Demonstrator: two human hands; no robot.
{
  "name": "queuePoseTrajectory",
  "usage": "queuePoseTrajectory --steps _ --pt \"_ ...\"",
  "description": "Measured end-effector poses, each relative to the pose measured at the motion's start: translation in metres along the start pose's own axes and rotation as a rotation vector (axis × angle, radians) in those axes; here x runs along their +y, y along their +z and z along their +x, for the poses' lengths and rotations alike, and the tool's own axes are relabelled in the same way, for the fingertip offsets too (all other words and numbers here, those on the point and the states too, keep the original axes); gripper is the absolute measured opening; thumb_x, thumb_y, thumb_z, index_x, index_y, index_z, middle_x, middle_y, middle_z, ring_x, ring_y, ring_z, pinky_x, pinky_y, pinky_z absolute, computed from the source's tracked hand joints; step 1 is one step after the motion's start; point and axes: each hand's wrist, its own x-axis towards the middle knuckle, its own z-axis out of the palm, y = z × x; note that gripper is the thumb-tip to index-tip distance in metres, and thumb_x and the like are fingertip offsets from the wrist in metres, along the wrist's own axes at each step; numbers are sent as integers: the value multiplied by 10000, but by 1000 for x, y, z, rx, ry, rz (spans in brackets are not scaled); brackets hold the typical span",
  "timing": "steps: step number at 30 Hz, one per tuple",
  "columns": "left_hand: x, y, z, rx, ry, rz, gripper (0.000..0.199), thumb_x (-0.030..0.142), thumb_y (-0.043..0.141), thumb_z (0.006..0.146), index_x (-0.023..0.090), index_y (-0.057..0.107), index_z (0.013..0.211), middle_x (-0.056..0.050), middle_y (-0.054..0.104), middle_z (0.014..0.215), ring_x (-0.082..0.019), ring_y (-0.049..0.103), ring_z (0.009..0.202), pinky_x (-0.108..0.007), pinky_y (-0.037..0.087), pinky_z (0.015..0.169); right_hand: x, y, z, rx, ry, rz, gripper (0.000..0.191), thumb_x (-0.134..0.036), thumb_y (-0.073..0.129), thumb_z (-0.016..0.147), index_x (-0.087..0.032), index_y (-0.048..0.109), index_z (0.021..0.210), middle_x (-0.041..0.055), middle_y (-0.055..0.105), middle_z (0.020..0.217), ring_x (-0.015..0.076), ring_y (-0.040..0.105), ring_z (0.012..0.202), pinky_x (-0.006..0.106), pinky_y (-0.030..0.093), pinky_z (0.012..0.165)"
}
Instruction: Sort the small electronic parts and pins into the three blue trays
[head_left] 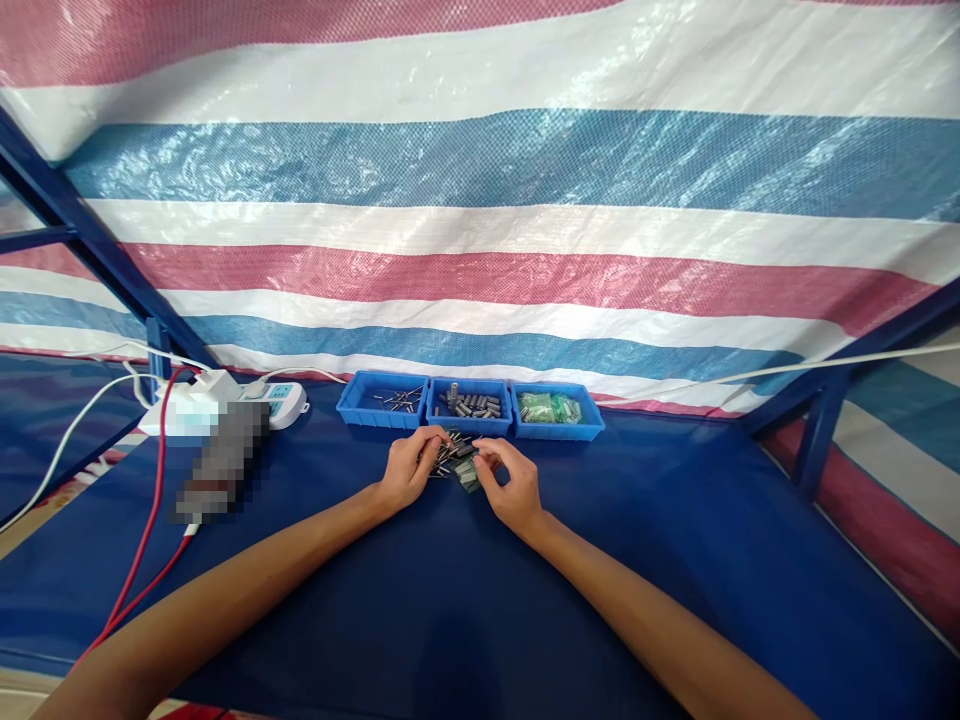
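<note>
Between my two hands a small pile of mixed metal pins and little green-and-silver pieces (466, 474) lies on the blue table (450, 580). My left hand (409, 468) is at the pile's left side, its thumb and fingertips pinched together over the dark pins. On the right side, my right hand (511, 482) has its thumb and index finger bent close together at the pile's edge. Whatever either fingertip pinch holds is too small to name. Just behind stand three blue bins: the left bin (384, 418) with thin pins, the middle bin (469, 424) with grey cylinders, the right bin (559, 432) with green packets.
At the left, white power strips (289, 405) with plugs and a blurred dark object (225, 465) sit beside a red cable (159, 480). A striped sheet (480, 160) hangs behind the table. Blue frame posts (821, 430) stand at both sides.
</note>
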Motion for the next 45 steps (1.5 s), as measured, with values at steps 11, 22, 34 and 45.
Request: queuePoseTrajectory --steps 11,22,34,45 --pt "2 0 1 -10 -7 14 226 256 374 953 162 579 973 60 498 532 -56 423 425 -178 344 495 3 1 -2 -6 40 53 189 -193 474 903 -203 596 1048 31 613 815 115 588 593 241 492 591" --pt "3 -1 1 -21 -24 6 232 262 373 953 164 582 982 61 486 527 -58 415 429 -180 347 499 0 0 0 -5 16 58 191 -177 486 894 -193 594 1051 35 609 819 111 559 606 240 470 584" --pt "2 0 0 34 -42 -17 245 280 385 946 179 605 979 3 616 706 -59 456 454 -191 386 513 1 -1 0 -16 -21 2 194 -167 491 879 -196 602 1035 7 510 723 125 507 608 252 442 587" --pt "-1 -23 45 475 -353 -204 280 405 531 865 151 641 912 -19 617 768 -31 399 378 -179 316 366 1 -2 1 -25 -38 -20 168 -168 489 881 -190 616 989 -1 478 692 122 482 593 251 426 586"
